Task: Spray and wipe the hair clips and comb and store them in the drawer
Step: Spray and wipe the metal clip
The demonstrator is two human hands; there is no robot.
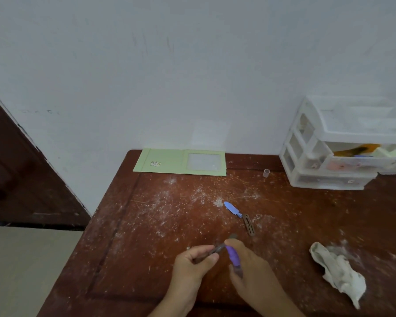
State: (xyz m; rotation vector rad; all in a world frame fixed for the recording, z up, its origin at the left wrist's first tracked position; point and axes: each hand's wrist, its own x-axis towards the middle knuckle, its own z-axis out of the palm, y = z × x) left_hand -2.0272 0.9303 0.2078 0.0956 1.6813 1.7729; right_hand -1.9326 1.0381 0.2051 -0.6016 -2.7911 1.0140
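Left hand [193, 263] pinching a slim brown hair clip [217, 248] above the scuffed wooden table [146, 225], right hand [249, 268] gripping a purple clip [233, 256], blue clip [232, 209] and another brown clip [248, 225] lying mid-table.

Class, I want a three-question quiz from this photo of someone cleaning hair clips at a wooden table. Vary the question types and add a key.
1. True or false: the white cloth is held in the right hand.
2. Multiple choice: the blue hair clip lies
A. in the open drawer
B. on the table
C. on the green folder
3. Fill in: the left hand pinches a ____ hair clip.

Key: 1 false, it lies on the table; 2 B; 3 brown.
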